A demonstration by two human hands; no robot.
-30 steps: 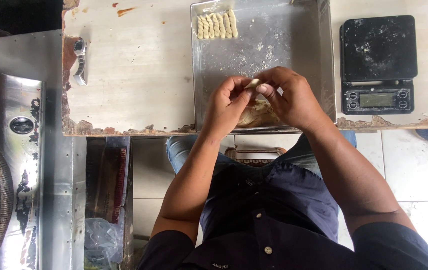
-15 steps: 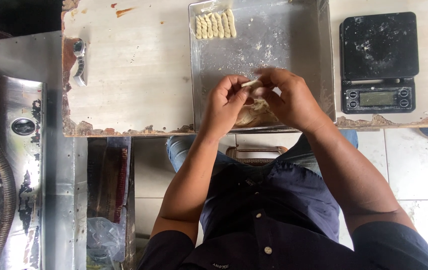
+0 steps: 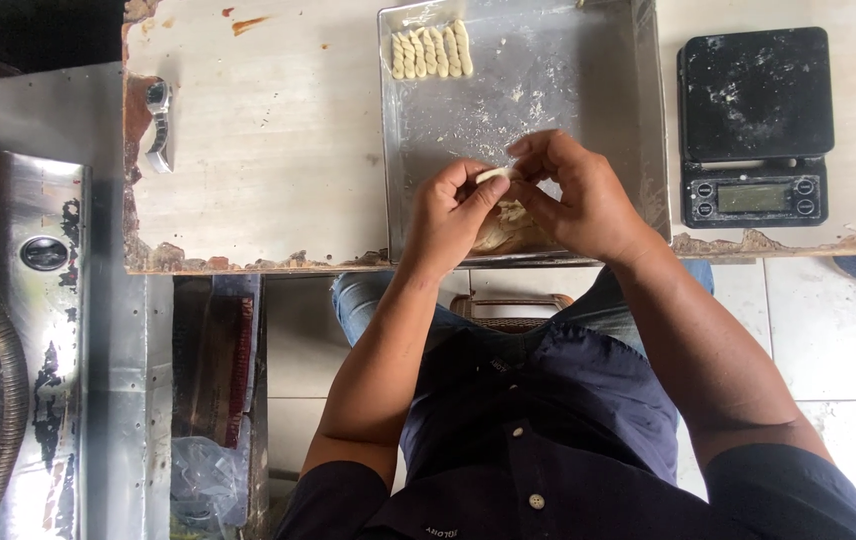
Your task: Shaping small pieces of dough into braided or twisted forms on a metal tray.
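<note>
My left hand and my right hand meet over the near half of a floured metal baking tray. Between their fingertips they pinch a small pale piece of dough. Under the hands, at the tray's near edge, lies a bigger lump of dough, partly hidden by my palms. A row of several twisted dough sticks lies in the tray's far left corner.
A black digital kitchen scale stands right of the tray on the worn wooden table. A wristwatch lies near the table's left edge. A steel machine with a ribbed hose stands at the left.
Both hands have kept working the small dough piece over the tray and have shifted slightly away from me; the piece now shows between the fingertips.
</note>
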